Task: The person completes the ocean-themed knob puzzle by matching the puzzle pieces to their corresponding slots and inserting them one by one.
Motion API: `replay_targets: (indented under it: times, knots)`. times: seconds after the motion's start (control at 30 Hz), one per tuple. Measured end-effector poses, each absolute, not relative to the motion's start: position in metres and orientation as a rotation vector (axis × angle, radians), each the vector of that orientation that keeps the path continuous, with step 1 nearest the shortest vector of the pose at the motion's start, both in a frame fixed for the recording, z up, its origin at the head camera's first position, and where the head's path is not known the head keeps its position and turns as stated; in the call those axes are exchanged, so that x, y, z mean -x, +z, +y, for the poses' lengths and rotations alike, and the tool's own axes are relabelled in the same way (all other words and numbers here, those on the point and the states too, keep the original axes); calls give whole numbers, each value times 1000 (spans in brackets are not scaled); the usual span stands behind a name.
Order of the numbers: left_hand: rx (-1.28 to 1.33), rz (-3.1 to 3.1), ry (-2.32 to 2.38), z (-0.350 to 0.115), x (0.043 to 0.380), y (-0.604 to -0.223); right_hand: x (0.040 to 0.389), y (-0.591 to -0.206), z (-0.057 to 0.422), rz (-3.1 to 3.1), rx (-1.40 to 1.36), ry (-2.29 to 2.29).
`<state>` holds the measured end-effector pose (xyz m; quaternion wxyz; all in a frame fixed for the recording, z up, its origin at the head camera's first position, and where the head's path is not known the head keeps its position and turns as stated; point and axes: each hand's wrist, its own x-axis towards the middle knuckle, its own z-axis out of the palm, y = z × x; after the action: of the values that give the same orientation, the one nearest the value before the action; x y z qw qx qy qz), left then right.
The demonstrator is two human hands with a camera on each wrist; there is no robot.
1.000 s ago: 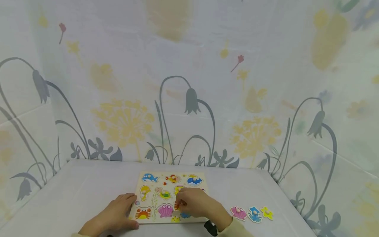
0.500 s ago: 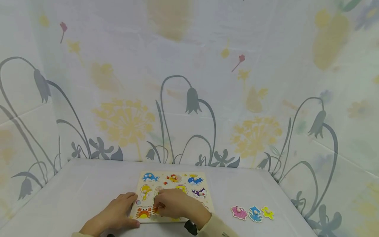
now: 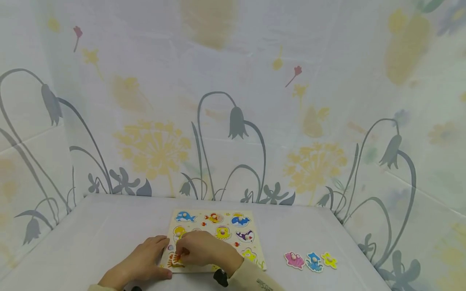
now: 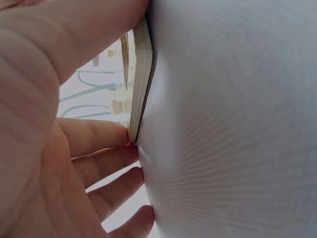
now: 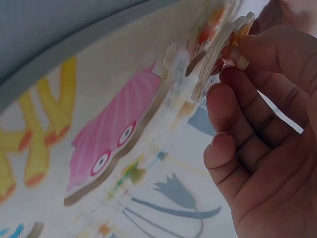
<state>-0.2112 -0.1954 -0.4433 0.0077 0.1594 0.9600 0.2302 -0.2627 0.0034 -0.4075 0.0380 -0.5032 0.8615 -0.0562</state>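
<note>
Between the thumb and fingers of my right hand (image 3: 205,248) is a crab puzzle piece (image 5: 220,54), pinched by its knob. It hovers over or touches the crab picture at the board's near left corner; contact is unclear in the right wrist view. My left hand (image 3: 140,262) rests on the table, its nearly straight fingers and thumb touching the left side of the wooden puzzle board (image 3: 199,211). Sea-animal pieces with knobs sit in the board's upper rows, among them a blue whale (image 3: 240,220) and a yellow octopus (image 3: 223,232). My right hand covers part of the lower rows.
Right of the board, three loose pieces lie on the white tabletop (image 3: 109,226): a pink shell (image 3: 294,260), a blue sea animal (image 3: 314,262) and a yellow star (image 3: 329,260). A flower-printed cloth (image 3: 164,81) hangs behind and beside the table.
My right hand has carried the crab piece leftward over the board, from its right half to the near left corner. The left hand stays at the board's edge.
</note>
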Motion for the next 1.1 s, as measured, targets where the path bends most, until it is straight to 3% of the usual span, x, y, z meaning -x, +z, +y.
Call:
replay_targets:
  times: [1.1]
  knots:
    - [-512,2999,735,-195,209,-442,267,-423,-15,2624,1463,-157]
